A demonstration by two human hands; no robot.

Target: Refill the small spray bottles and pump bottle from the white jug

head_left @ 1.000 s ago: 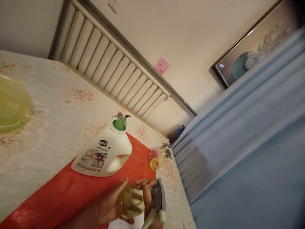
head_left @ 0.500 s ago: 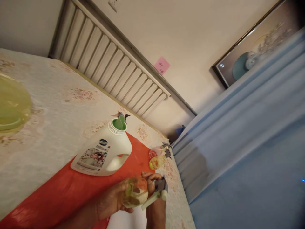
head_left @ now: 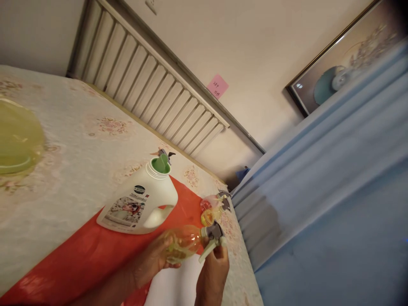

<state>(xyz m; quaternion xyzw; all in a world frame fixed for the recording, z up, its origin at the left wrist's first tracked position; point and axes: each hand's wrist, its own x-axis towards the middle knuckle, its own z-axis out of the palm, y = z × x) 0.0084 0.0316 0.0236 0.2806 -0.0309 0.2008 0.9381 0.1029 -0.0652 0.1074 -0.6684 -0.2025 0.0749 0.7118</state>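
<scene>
A clear yellow spray bottle (head_left: 188,239) is tilted on its side low in the middle, its grey and cream trigger head towards the right. My left hand (head_left: 153,258) is closed around the bottle's base end. At the other end, my right hand (head_left: 213,268) has its fingers closed on the front of the trigger head, near the nozzle; the fingertips are partly hidden. Just beyond my hands stands a white detergent jug (head_left: 146,204) with a printed label. Its mouth is uncapped and shows a green pour spout (head_left: 161,163).
Two more spray bottles, one pink (head_left: 208,203) and one yellow (head_left: 208,217), stand at the right. Under the jug lies a red mat (head_left: 79,250) on a floral tablecloth (head_left: 70,170). A yellow translucent basin (head_left: 19,136) is at the left, a radiator (head_left: 149,80) behind, a blue curtain (head_left: 306,204) at the right.
My right hand has shifted from around the bottle's neck to the front of the trigger head, uncovering the neck. The bottle has risen slightly in my left hand.
</scene>
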